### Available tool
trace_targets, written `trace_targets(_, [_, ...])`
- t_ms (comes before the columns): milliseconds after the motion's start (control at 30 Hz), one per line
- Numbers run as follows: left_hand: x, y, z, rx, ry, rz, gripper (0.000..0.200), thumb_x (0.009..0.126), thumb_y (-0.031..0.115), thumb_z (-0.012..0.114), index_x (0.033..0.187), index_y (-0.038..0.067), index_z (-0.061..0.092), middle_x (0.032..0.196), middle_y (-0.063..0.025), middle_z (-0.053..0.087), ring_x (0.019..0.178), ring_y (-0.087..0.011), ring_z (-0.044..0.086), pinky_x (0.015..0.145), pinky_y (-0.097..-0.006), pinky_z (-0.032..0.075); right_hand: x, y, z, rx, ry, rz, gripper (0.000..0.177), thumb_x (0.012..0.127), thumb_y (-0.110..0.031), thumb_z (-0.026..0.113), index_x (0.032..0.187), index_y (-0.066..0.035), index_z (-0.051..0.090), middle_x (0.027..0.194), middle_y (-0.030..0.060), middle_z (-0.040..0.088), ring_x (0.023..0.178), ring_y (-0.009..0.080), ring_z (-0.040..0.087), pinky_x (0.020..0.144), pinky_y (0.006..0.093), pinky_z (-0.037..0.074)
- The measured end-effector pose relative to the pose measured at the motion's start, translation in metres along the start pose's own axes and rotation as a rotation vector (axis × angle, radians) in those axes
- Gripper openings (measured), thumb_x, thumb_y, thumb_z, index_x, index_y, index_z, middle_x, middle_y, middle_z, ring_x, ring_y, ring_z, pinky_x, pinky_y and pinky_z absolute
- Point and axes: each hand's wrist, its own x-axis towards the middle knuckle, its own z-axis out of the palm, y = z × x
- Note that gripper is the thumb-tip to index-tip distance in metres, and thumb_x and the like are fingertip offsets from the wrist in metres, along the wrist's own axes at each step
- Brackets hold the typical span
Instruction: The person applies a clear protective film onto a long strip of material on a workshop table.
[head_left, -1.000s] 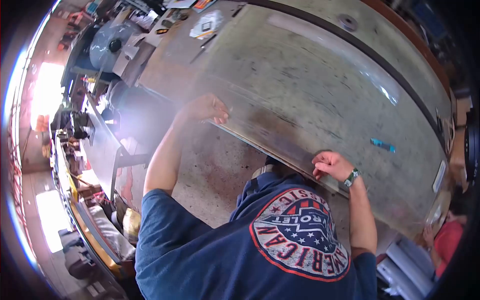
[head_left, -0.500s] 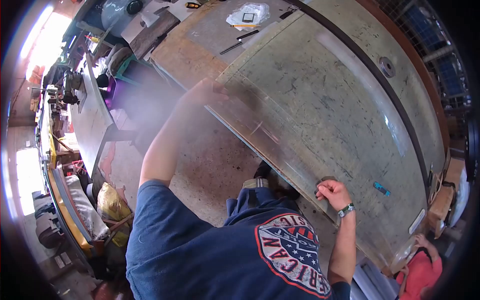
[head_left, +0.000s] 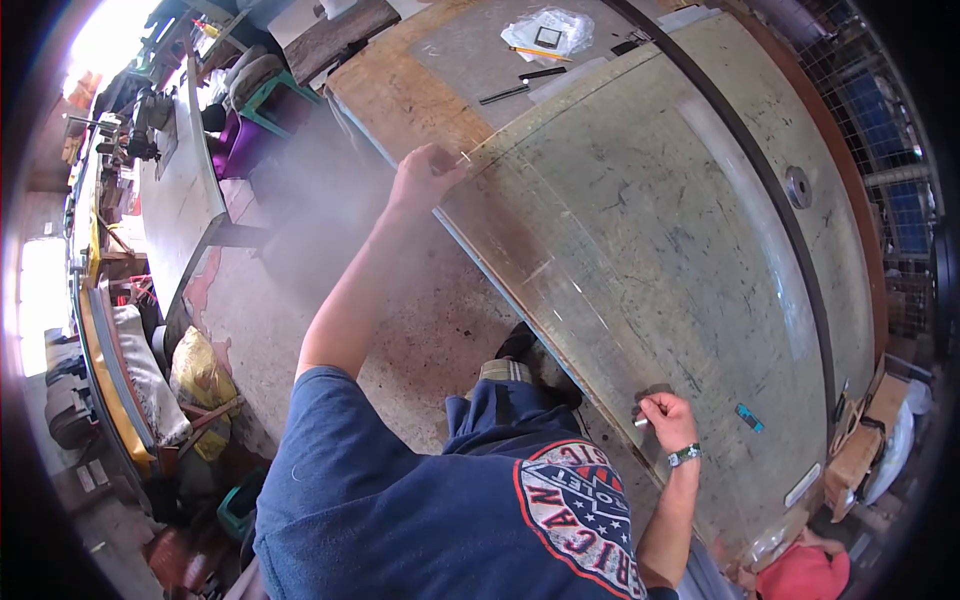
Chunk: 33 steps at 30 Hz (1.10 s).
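Note:
My left hand [head_left: 428, 178] is closed in a pinch at the table's near-left edge, with a bright glint at its fingertips. Faint glare lines between my hands look like a clear plastic sheet [head_left: 570, 290] over the table's near edge; its outline is hard to make out. My right hand [head_left: 668, 420], below a patterned watch [head_left: 684, 455], pinches by the same edge, a small whitish glint at its fingers that looks like the sheet's edge. Beneath lies the scuffed greenish tabletop [head_left: 650, 230].
A dark curved strip [head_left: 745, 140] crosses the table, a metal ring [head_left: 797, 187] beyond it. A teal tool [head_left: 748, 417] lies right of my right hand. Farther off are a plastic bag [head_left: 548, 35] and a pencil [head_left: 540, 54]. Another person's red top [head_left: 803, 573] shows lower right.
My left hand shows more clearly at the edge, its wrist bent in. My right hand has shifted slightly lower in view and a whitish glint now shows at its fingers. The view has turned a little.

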Motion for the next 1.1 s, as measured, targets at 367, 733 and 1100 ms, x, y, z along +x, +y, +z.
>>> trace_targets(367, [-0.014,-0.002,0.012,-0.146,0.08,-0.03,0.038,0.079,0.019,0.086,0.108,-0.001,0.072,0.091,-0.004,0.068,0.08,-0.0108,0.061,0.075,-0.0271,0.052,-0.004,0.01,-0.004,-0.039,0.014,0.043,0.015,0.097,-0.012,0.069,0.095,0.003,0.07,0.078,0.0051,0.07,0.068,0.012,0.067,0.062,0.0274,0.056])
trace_targets(733, [-0.02,0.002,0.015,-0.077,0.146,0.05,0.039,0.078,0.021,0.086,0.11,0.001,0.074,0.095,-0.0068,0.067,0.082,-0.0143,0.062,0.077,-0.0291,0.052,-0.006,0.013,-0.007,-0.01,0.017,0.069,0.014,0.096,-0.011,0.069,0.092,0.002,0.069,0.076,0.005,0.07,0.065,0.0114,0.066,0.06,0.0267,0.054])
trace_targets(1100, [-0.014,-0.012,0.016,-0.118,0.116,0.028,0.041,0.078,0.023,0.086,0.111,0.001,0.075,0.096,-0.0074,0.071,0.082,-0.0136,0.063,0.075,-0.0298,0.052,-0.008,0.03,-0.012,0.024,0.03,0.034,0.013,0.094,-0.01,0.071,0.089,0.001,0.069,0.074,0.0035,0.069,0.066,0.0109,0.064,0.06,0.0264,0.054])
